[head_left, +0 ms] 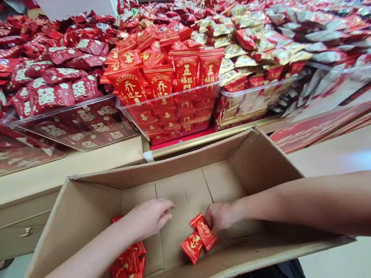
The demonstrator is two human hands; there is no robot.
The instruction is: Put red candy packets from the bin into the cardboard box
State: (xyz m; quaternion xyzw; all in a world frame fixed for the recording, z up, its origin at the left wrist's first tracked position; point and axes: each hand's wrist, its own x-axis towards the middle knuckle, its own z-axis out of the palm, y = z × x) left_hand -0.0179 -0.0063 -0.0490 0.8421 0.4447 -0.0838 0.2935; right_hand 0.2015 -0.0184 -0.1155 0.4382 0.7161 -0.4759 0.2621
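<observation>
Two hands worked inside an open brown cardboard box [89, 200]. Right hand [222, 216], fingers curled, touched two red foil sweet packets [200, 238] at 6 o'clock on the floor. Left hand [150, 216], loosely curled and holding nothing, hovered above a red packet heap [128, 267] at 8 o'clock.

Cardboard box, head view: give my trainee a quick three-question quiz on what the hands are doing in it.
1. True or false: both hands are inside the cardboard box.
2. Which hand touches the two loose red packets on the box floor? A) left hand B) right hand
3. Where does the bigger heap of red packets lie?

Key: 1 true. 2 B. 3 In the box's near left part, under the left forearm.
</observation>
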